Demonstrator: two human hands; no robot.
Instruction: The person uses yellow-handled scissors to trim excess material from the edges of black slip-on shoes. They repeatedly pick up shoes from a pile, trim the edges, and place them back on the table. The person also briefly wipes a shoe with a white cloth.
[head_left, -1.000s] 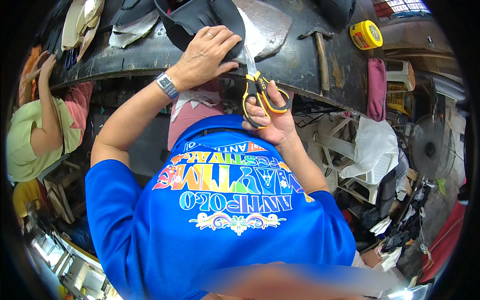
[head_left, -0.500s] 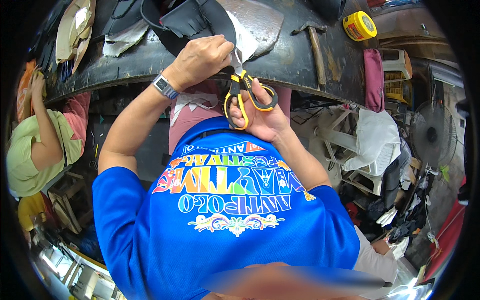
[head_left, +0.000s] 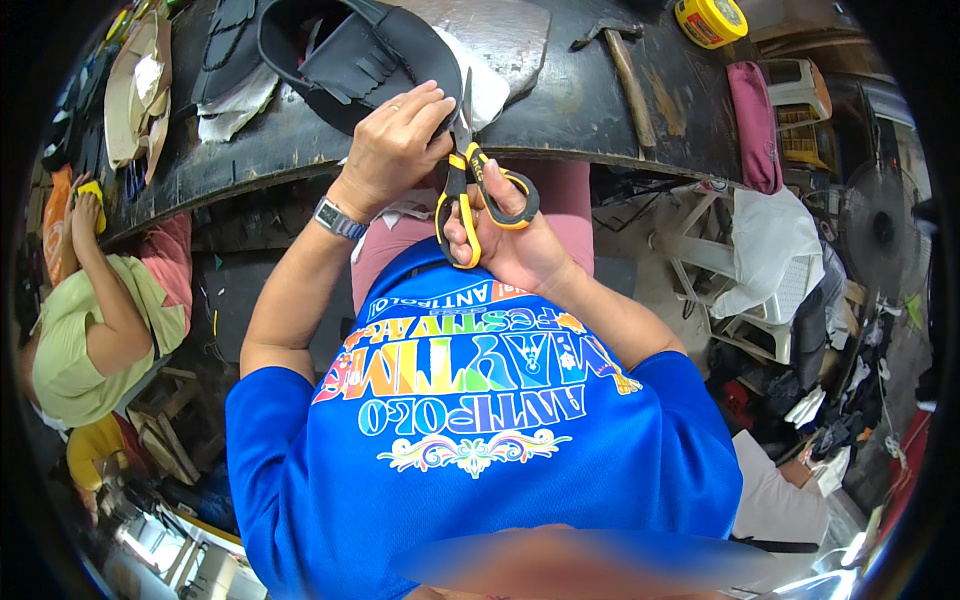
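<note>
A black leather piece [head_left: 424,45] with a fringed flap, like a shoe upper, lies at the table's near edge. My left hand [head_left: 398,145], a watch on its wrist, is closed on the piece's lower right edge; its fingertips are partly hidden. Yellow-and-black handled scissors [head_left: 462,165] are in my right hand [head_left: 515,235], with thumb and fingers through the loops. Their blades point away from me, beside my left fingertips and against the leather's edge. How far the blades are apart is hard to make out. White sheet material [head_left: 484,85] lies just right of the leather.
On the dark table [head_left: 570,125] lie a hammer [head_left: 630,90], a yellow tub [head_left: 712,22], a maroon cloth [head_left: 752,125] and another black leather piece [head_left: 228,50]. A co-worker in a light green shirt [head_left: 100,335] sits at left. Right stand a white plastic stool [head_left: 755,280] and a fan [head_left: 882,230].
The scissors have shifted a little left and farther up along the leather's edge. My left fingers have straightened somewhat over the edge. The whole view has shifted slightly.
</note>
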